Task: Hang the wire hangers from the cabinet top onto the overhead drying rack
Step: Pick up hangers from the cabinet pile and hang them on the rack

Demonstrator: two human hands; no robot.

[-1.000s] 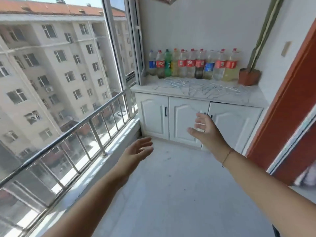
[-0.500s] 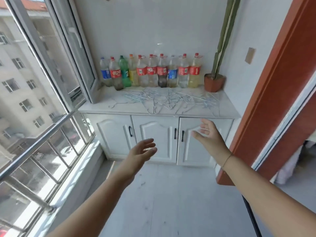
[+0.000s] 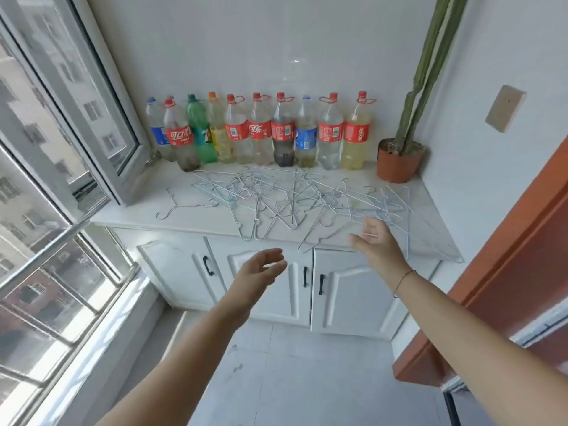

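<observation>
Several thin silver wire hangers [image 3: 285, 198] lie tangled across the white cabinet top [image 3: 135, 215]. My right hand [image 3: 376, 244] reaches forward with fingers spread, just at the front right edge of the pile and holding nothing. My left hand [image 3: 259, 270] hovers lower, in front of the cabinet doors, fingers apart and empty. The overhead drying rack is out of view.
A row of plastic soda bottles [image 3: 261, 130] stands along the wall behind the hangers. A potted cactus [image 3: 401, 158] sits at the back right corner. An open window sash [image 3: 92, 96] juts over the cabinet's left end; a red door frame [image 3: 507, 256] stands on the right.
The view has come closer to the cabinet and turned toward it. Both hands have moved forward, the right one reaching the front edge of the hanger pile.
</observation>
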